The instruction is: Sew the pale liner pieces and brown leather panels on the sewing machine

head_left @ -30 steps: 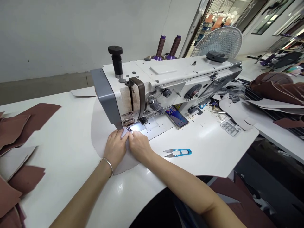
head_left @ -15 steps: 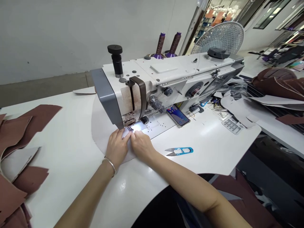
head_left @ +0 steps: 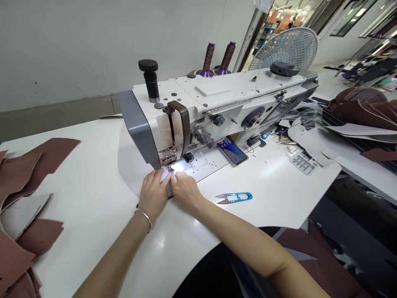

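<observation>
Presser foot (head_left: pixel 169 169) on sewing machine partly blocked by L hand (head_left: pixel 153 194) and R hand (head_left: pixel 185 191), needle too small to make out. Pale panel (head_left: pixel 135 165) partly covered by both hands. Brown leather pieces (head_left: pixel 18 178) cut off at L edge; phone (head_left: pixel 232 151) icons too small to read.

Pale panel's edge (head_left: pixel 132 184) nearer the needle (head_left: pixel 169 168)
</observation>
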Tool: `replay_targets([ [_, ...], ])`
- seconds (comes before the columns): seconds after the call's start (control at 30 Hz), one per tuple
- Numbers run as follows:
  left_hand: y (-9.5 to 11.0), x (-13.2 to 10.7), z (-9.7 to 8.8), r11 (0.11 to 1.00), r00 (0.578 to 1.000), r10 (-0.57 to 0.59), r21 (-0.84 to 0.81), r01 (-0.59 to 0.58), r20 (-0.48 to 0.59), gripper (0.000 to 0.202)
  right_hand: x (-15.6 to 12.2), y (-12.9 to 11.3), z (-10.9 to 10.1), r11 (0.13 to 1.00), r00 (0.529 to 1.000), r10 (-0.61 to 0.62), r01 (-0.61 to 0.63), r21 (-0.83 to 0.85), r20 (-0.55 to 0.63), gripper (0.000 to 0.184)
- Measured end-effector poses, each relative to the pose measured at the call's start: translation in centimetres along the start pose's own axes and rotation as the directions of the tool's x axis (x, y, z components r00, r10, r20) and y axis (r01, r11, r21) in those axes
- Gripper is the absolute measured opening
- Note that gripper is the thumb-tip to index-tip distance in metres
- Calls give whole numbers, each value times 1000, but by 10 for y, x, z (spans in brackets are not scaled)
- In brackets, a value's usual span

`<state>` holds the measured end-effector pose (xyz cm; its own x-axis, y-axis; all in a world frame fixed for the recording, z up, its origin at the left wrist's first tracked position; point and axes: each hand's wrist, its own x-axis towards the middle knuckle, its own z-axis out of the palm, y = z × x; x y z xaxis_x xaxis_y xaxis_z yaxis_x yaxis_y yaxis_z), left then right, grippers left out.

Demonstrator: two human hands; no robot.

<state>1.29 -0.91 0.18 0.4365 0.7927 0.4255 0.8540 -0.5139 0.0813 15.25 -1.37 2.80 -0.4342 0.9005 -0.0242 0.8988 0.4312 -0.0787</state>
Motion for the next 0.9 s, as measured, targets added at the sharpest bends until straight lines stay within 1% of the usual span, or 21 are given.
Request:
replay_targets([
  [0.23, 7, -1, -2, 999, 998, 21, -25, -22, -63, 26, 1, 3, 5, 999, 997, -49, 50, 2, -54, 20],
  [0.43, 11, 0, -6, 998, 991, 59, -31, -63, -123, 23, 0, 5, 5, 999, 997, -38, 40, 24, -68, 19],
  [0.57, 10, -2, -4, 998, 994, 55, -38, -59, -93, 27, 1, 6, 6, 998, 996, -29, 34, 59, -87, 18],
  [0.73, 4, -3, 3, 997, 998, 18, -67, -23, -68, 34, 3, 8, 8, 996, 995, 3, 5, 84, -98, 21],
  [0.9, -4, -1, 7, 998, 998, 31, -55, -34, -48, 36, 4, 8, 12, 996, 994, 41, -33, 81, -99, 23],
])
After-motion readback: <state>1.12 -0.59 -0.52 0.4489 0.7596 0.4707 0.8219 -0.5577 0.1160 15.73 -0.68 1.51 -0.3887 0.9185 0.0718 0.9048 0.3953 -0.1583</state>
